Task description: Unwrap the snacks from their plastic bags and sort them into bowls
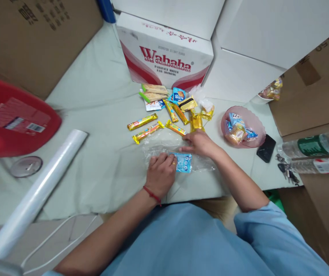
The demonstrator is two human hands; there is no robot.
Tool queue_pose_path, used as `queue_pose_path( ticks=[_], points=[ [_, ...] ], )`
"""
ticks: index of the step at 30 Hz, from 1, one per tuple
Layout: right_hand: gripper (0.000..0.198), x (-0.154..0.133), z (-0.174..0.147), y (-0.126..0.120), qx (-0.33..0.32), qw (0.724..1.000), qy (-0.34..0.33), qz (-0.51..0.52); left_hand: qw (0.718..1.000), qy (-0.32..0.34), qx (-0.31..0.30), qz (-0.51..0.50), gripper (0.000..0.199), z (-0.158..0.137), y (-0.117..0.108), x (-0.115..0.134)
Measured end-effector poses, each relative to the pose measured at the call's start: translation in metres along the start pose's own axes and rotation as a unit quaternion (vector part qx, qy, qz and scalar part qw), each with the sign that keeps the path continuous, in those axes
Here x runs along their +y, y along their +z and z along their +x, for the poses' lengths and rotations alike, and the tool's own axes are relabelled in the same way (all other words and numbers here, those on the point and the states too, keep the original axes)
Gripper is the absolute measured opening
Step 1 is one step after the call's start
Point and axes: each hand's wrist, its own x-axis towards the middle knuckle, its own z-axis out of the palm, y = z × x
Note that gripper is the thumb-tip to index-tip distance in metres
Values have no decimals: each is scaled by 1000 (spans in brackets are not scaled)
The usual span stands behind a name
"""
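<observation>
Packet, light blue and printed with small round white figures near its right edge, is lying flat on the cloth-covered table, on or in a clear plastic bag (the crinkled film is not letting me tell which). The left hand is covering the packet's left end with bent fingers; whether it is gripping or only pressing, I cannot tell. The exposed end is pointing right, while the full long axis is hiding under that hand. The right hand is resting palm down, thumb and fingers spreading apart, its forefinger lying right by the near end of a yellow snack bar. That bar is slanting, its long axis running from far left to near right. Two more yellow bars are slanting the opposite way, their right ends pointing farther off. A pink translucent bowl is holding wrapped snacks at the right, and a Wahaha carton is standing behind everything.
</observation>
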Motion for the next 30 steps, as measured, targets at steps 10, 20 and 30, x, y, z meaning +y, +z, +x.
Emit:
queue_pose_path(
  ticks=[10,20,30],
  points=[
    [31,-21,16,0,-74,996,-14,-44,998,14,6,59,25,-7,6,5],
    [24,-40,-20,10,-30,994,-97,-35,999,12,-2,41,35,-15,7,9],
    [38,-42,-76,75,94,977,-66,-182,991,-63,9,-115,31,-25,17,-6]
  ],
)
